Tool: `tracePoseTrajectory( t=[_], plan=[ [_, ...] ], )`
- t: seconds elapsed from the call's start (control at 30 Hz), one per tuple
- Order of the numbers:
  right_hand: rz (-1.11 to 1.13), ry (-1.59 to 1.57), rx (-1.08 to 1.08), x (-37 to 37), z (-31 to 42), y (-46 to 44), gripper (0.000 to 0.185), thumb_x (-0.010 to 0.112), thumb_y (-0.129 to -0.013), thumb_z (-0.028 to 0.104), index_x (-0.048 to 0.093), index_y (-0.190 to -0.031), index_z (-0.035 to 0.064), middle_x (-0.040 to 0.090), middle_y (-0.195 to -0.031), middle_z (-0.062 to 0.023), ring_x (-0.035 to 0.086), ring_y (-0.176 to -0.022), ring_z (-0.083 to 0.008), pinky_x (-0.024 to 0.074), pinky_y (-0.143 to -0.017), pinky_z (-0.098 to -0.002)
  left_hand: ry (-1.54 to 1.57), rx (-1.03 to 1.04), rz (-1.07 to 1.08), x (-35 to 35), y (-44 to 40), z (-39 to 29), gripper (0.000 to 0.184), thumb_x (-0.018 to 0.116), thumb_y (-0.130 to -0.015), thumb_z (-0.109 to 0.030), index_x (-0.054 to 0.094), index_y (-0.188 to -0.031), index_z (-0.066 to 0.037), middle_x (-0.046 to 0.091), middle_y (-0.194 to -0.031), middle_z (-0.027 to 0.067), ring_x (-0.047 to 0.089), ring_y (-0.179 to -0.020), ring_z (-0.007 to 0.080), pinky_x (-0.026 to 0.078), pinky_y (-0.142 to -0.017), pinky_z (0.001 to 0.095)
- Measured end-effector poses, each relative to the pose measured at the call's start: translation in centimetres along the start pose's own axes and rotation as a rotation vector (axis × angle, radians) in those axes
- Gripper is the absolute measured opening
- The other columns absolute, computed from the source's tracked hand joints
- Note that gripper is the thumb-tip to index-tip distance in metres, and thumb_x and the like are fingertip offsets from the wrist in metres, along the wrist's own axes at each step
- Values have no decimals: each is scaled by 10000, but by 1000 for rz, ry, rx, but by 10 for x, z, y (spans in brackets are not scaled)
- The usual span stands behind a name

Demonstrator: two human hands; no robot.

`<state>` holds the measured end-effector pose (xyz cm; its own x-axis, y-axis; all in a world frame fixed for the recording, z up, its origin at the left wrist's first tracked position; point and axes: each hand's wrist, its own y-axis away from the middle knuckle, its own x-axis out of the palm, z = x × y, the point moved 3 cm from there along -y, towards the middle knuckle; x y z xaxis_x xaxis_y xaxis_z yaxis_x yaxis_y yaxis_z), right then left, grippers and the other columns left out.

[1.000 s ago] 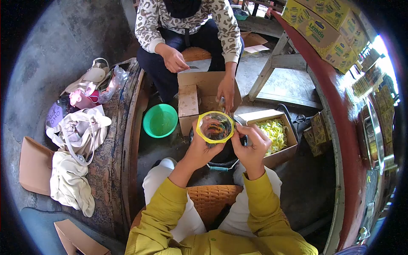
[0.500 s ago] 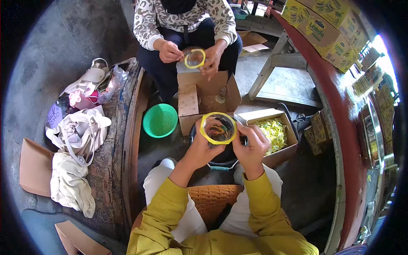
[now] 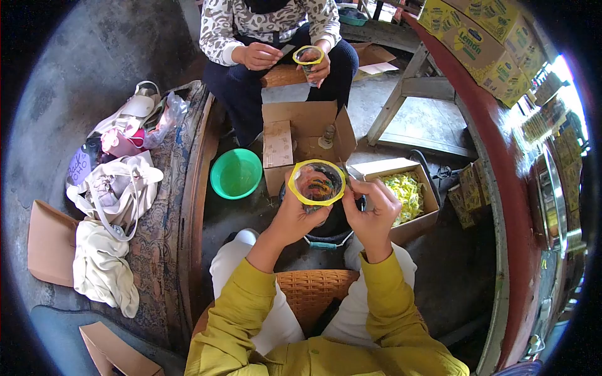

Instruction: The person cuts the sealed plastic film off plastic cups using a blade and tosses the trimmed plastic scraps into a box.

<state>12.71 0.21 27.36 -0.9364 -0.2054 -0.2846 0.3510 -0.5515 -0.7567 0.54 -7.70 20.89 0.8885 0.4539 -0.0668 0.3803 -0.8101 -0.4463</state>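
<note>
My left hand [image 3: 293,216] is wrapped round a clear plastic cup [image 3: 328,168] with a yellow rim, its mouth turned up toward me. Coloured print shows through the cup. Close against the right side of the rim, my right hand [image 3: 372,207] has its thumb and fingertips pinched together; whatever is between them is hidden. Beneath both hands stands a dark bucket [image 3: 327,235] with a teal handle grip, partly covered by them.
Opposite me, a seated person holds another yellow-rimmed cup [image 3: 308,56] and a small flat piece. An open cardboard box [image 3: 308,115] stands between us. A green basin [image 3: 236,174] is to its left, a box of yellow strips [image 3: 402,195] to its right. Bags [image 3: 119,188] lie at left.
The cup in my left hand has tilted and shifted slightly left, with my right hand still at its rim. The person opposite has raised their cup and turned it more upright.
</note>
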Motion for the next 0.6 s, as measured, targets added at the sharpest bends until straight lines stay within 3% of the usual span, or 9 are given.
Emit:
tracePoseTrajectory(
  t=[0.27, 0.37, 0.6],
  plan=[
    [13, -44, 31, -5, -3, -3, 162, 662, -636, -56, 639, -786, 1, 596, -639, -81, 588, -549, -144, 455, -517, -230, -39, -20, 102, 1, 3, 5, 683, 642, -706, -5, 225, -1245, -34, 415, -1131, 108, 457, -1071, 204, 394, -906, 316],
    [-7, -46, 31, -6, -1, -3, 160, 659, -634, -57, 638, -782, -1, 597, -636, -80, 593, -553, -143, 455, -516, -228, 176, -39, 106, 5, -1, -9, 662, 612, -730, 16, 209, -1252, -39, 421, -1133, 108, 462, -1069, 198, 402, -900, 320],
    [0, -54, 29, -3, 1, 1, 151, 662, -630, -53, 631, -770, -6, 594, -631, -82, 588, -550, -144, 452, -507, -227, 188, -56, 90, 2, -2, -4, 674, 595, -740, 34, 185, -1270, -42, 425, -1141, 117, 466, -1069, 191, 410, -886, 319]
  ],
)
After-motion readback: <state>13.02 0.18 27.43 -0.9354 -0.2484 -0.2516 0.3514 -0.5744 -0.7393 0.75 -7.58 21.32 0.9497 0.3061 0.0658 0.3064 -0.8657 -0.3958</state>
